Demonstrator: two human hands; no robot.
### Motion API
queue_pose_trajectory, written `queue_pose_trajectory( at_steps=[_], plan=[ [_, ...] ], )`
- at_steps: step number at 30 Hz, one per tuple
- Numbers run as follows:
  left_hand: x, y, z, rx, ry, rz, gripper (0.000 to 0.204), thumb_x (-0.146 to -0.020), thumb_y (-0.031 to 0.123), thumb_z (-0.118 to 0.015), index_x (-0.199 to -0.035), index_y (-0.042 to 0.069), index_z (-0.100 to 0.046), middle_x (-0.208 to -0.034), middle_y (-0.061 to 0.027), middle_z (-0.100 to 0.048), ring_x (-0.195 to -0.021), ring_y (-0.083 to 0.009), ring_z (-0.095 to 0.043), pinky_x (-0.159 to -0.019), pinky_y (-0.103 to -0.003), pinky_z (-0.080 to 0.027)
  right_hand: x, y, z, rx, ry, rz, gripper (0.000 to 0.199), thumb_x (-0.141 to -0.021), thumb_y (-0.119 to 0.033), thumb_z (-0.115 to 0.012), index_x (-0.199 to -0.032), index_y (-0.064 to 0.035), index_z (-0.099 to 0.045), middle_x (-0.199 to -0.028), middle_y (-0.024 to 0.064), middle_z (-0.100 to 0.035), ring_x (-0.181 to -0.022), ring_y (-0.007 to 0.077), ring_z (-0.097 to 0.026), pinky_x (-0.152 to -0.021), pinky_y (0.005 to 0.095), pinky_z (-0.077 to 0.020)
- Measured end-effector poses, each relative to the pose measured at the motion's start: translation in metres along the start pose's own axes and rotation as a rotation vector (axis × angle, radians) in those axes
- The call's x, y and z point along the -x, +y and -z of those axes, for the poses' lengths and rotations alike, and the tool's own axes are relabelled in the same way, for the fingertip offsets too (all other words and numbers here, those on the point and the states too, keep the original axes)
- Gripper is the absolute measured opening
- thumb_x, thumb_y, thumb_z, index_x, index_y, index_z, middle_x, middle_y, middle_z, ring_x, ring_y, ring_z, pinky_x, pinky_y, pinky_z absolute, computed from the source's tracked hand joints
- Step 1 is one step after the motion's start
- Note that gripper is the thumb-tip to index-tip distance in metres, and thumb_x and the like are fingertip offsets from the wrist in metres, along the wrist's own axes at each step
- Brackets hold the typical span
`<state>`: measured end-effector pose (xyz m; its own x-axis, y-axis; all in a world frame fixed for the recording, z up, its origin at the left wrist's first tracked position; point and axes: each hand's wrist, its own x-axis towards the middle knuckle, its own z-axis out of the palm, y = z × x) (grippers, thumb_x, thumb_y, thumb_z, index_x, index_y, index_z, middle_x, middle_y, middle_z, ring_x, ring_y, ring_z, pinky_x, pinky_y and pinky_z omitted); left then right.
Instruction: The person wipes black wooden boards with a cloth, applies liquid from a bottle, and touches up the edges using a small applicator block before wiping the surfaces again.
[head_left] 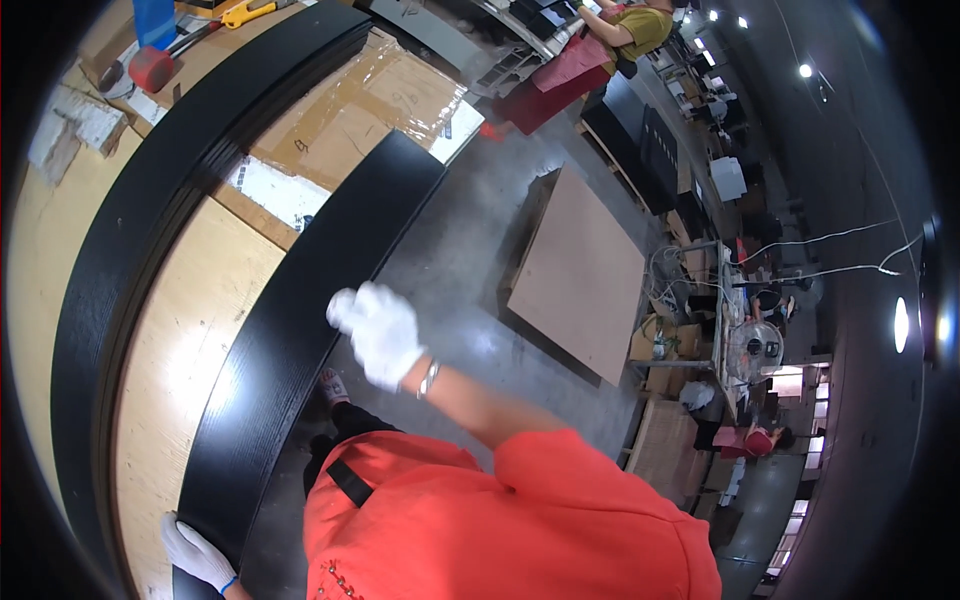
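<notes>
A long black board (300, 290) with a faint wood grain lies along the near side of a light wooden work surface (190, 330). At its lower end my left hand (198, 553), in a white glove, lies across the board, its fingers reaching over the far edge. My right hand (385, 335), also white-gloved, is at the board's near edge around mid-length. Its fingers are curled closed; whatever may be inside them is hidden. Farther left, several more black boards (100, 300) are stacked along the work surface.
A taped cardboard sheet (350, 120) lies between the boards. Beyond are a red tape roll (150, 70) and a yellow-handled tool (245, 12). On the floor to the right rests a brown flat panel (580, 275). Another person (630, 35) stands farther away, and a fan (755, 348) is at right.
</notes>
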<state>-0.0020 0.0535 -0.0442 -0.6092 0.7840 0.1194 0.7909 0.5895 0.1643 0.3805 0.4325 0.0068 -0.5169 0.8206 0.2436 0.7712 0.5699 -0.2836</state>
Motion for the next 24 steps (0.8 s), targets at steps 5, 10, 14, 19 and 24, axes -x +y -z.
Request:
queue_pose_trajectory(
  at_steps=[5,10,14,19,24],
  plan=[
    [-0.002,0.007,0.006,-0.023,0.024,-0.041,0.036,-0.107,0.022,-0.045,-0.124,-0.003,-0.063,-0.122,-0.0224,-0.066,-0.113,-0.0417,-0.061,-0.098,-0.050,-0.046,-0.019,0.070,-0.031,-0.132,0.236,-0.597,0.005,-0.084,-0.013,-0.074,-0.084,-0.0120,-0.068,-0.081,0.0093,-0.065,-0.078,0.0241,-0.064,-0.063,0.0399,-0.0474],
    [-0.047,0.112,0.005,0.185,-0.070,-0.199,0.040,-0.099,0.014,-0.058,-0.134,-0.004,-0.059,-0.126,-0.0236,-0.065,-0.119,-0.0407,-0.058,-0.104,-0.048,-0.043,0.010,0.033,-0.050,-0.803,-0.155,-0.880,0.052,-0.085,-0.047,-0.077,-0.070,0.0018,-0.068,-0.061,0.0209,-0.061,-0.055,0.0346,-0.058,-0.059,0.0452,-0.0456],
    [-0.078,0.168,-0.008,0.358,-0.134,-0.157,0.035,-0.097,0.015,-0.061,-0.127,-0.003,-0.064,-0.124,-0.0214,-0.065,-0.115,-0.0386,-0.058,-0.103,-0.047,-0.043,0.002,0.027,-0.046,-0.760,-0.183,-0.801,0.055,-0.087,-0.044,-0.076,-0.066,0.0048,-0.062,-0.062,0.0240,-0.060,-0.057,0.0380,-0.057,-0.061,0.0466,-0.0464],
    [-0.074,0.162,-0.023,0.369,-0.047,-0.218,0.030,-0.096,0.011,-0.062,-0.123,-0.003,-0.065,-0.119,-0.0205,-0.065,-0.112,-0.0373,-0.058,-0.102,-0.046,-0.044,0.012,0.035,-0.044,-0.541,-0.142,-0.621,0.030,-0.093,-0.023,-0.073,-0.073,-0.0018,-0.065,-0.066,0.0097,-0.060,-0.061,0.0230,-0.059,-0.058,0.0409,-0.0468],
    [-0.077,0.170,-0.016,0.353,-0.081,-0.170,0.027,-0.097,0.011,-0.060,-0.121,-0.002,-0.064,-0.119,-0.0191,-0.065,-0.114,-0.0364,-0.059,-0.103,-0.044,-0.045,0.013,-0.009,-0.001,-0.243,0.331,-0.390,0.016,-0.092,-0.024,-0.066,-0.090,-0.0089,-0.072,-0.076,0.0111,-0.059,-0.074,0.0355,-0.061,-0.073,0.0496,-0.0501]
  ],
)
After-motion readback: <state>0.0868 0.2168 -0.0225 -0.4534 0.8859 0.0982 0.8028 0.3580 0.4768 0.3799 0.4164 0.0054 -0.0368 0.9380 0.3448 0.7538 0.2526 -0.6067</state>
